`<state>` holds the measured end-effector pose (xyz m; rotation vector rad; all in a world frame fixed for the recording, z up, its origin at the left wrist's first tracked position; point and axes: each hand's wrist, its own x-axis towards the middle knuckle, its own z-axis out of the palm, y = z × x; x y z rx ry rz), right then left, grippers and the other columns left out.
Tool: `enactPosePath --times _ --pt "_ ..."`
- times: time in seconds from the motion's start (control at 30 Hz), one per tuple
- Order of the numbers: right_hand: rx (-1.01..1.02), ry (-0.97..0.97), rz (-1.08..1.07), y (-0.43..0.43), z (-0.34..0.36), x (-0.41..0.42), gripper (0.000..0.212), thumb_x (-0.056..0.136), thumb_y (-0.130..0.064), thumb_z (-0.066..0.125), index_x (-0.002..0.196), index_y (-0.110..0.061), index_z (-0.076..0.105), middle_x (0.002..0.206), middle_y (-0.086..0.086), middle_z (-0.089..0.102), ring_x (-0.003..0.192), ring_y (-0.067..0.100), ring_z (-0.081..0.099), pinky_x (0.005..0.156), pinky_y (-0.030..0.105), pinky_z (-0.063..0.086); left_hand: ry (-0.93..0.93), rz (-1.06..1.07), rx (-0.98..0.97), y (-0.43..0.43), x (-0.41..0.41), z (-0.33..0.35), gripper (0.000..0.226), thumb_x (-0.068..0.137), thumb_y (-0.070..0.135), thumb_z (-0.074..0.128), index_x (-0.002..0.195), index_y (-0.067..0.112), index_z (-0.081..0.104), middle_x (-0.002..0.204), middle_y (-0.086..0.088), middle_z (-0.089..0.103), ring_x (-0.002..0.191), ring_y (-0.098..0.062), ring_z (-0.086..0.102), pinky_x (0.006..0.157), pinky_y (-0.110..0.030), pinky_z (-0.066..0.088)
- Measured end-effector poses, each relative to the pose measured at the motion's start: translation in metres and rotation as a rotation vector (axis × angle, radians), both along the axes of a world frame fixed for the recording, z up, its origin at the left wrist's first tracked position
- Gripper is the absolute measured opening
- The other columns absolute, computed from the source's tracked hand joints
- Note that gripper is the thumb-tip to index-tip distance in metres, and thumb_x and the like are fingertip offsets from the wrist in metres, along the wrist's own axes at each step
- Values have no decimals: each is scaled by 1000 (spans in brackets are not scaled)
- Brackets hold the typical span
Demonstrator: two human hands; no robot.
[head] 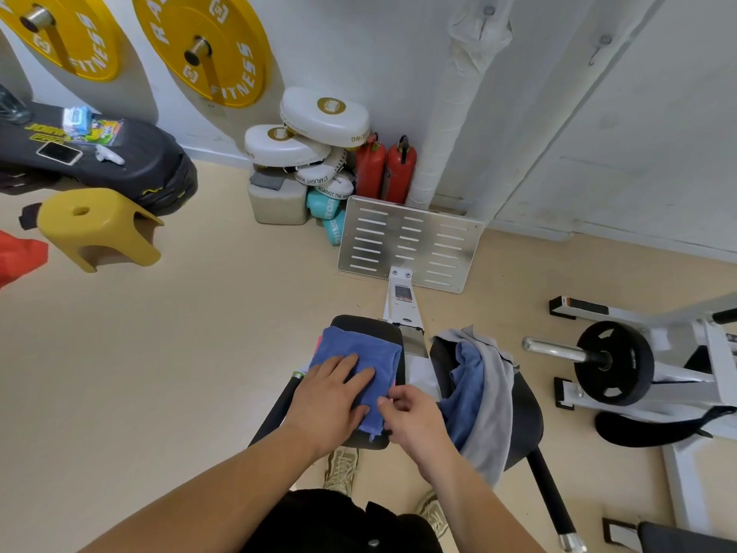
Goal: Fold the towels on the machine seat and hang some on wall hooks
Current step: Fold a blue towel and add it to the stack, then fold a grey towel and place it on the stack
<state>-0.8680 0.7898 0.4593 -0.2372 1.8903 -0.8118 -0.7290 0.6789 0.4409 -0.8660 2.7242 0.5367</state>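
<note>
The blue towel lies part-folded on the black seat pad, covering most of it from the far left corner down to the near edge, with a pink edge of something beneath it peeping out on the left side. The left hand rests flat on it, fingers straight and spread, pinning the cloth, while the right hand has its fingers curled in at the near right edge of the towel and seems to pinch it for the next fold. The pad is narrow, so a fold drawn across too briskly could drag the towel (and whatever sits under it) off the left edge onto the floor. If the flat hand lifts early, the layers will likely skew. A grey towel and a second blue towel hang loosely over the right-hand pad, and a knock from the elbow might tip them off. One wall hook stands bare.
</note>
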Motion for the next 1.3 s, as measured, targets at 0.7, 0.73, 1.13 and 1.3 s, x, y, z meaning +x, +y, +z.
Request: enactPosePath --times 0.7,0.73,1.13,1.3 --pt "43 97 -350 129 54 -111 16 97 -19 60 92 -9 72 87 15 76 72 18 70 70 32 59 159 104 593 102 -163 17 13 93 18 54 85 24 62 78 0 61 81 -27 63 78 -40 56" --pt "48 90 -367 141 58 -117 17 96 -18 60 93 -6 72 87 17 75 73 18 69 69 32 58 148 144 603 108 -173 13 11 94 20 55 87 27 60 79 2 61 84 -28 64 79 -39 56" --pt "84 -10 -322 216 62 -175 18 99 -19 60 99 -5 72 88 19 76 67 15 63 65 31 54 224 489 333 155 -219 10 22 97 22 58 75 27 58 82 6 59 76 -12 58 69 -21 48" --pt "-22 -73 -252 199 67 -194 27 101 -39 60 106 -15 73 100 5 78 88 17 72 82 37 61 434 531 708 195 -228 60 26 97 17 59 80 37 56 80 12 64 72 -7 58 75 -20 47"
